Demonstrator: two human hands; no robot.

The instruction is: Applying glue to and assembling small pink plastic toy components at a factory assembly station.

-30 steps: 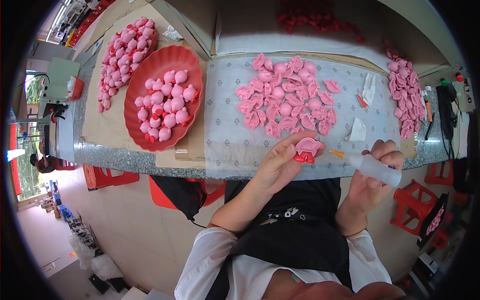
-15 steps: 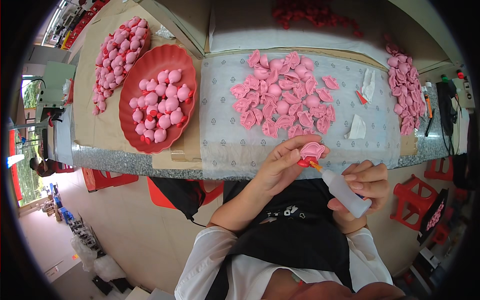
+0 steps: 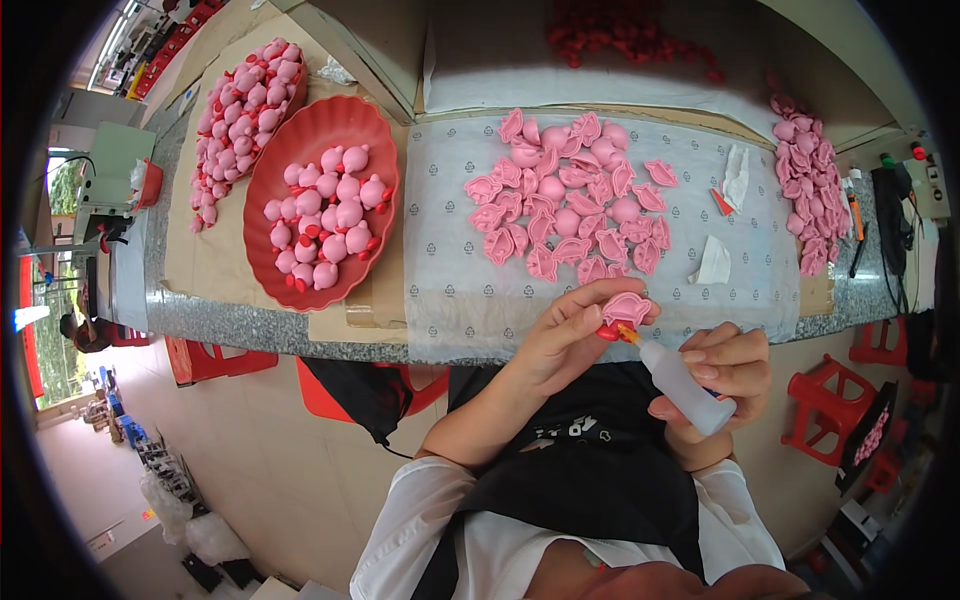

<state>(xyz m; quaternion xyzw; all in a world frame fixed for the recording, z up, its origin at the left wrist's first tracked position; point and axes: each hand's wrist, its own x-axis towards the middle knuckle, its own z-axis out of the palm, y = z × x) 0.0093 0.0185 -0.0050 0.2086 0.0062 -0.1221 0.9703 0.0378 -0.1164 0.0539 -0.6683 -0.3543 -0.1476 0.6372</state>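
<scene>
Between the fingers of my left hand (image 3: 562,332) is a pink half-shell piece (image 3: 625,308), its hollow side showing, with a small red part (image 3: 608,330) at its lower edge. My right hand (image 3: 728,375) is wrapped round a white translucent squeeze bottle (image 3: 692,390), tilted up to the left. Its yellowish nozzle tip (image 3: 630,334) meets the red part or lies right beside it; I cannot tell which. Just beyond my hands, loose pink half-shells (image 3: 570,200) are spread on a white printed sheet (image 3: 445,310), some hollow side up, others domed.
Left of the sheet stands a red scalloped bowl (image 3: 262,190) holding round pink pieces with red parts. More such pieces (image 3: 235,125) are heaped behind it. A pile of pink shells (image 3: 808,190) lies at the right, near torn white paper (image 3: 712,262). A shelf compartment rises at the back.
The bottle and my right hand have shifted very slightly left. The pink shell stays in my left hand, with the nozzle still at the red part. The whole view has tilted a little.
</scene>
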